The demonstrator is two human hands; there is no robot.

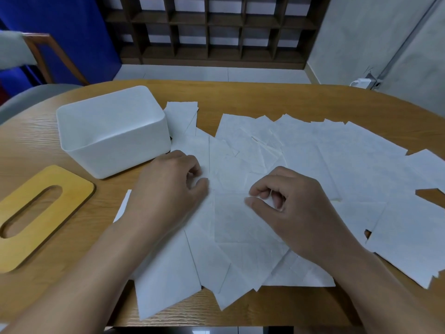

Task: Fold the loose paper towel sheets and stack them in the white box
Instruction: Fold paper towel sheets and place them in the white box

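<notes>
Paper towel sheets lie scattered and overlapping across our wooden table, from beside the white box out to the right edge and down to the near edge. We sit at a rounded tabletop with a clear grain; beyond it we see a pale tiled floor, a dark wooden grid shelf, a blue panel on the left and a wooden chair frame. Each sheet is thin, white, faintly embossed and roughly square, some creased. Our box is matte plastic with rounded corners, open at the top and nothing visible inside. Near its left a flat yellow wooden lid with an oval slot lies on the table. Our left hand rests on the sheets just beside the box, fingers curled with thumb against fingertips, pinching a sheet edge. Our right hand sits near it, fingers bent inward, thumb and forefinger pinching a bit of the paper.
</notes>
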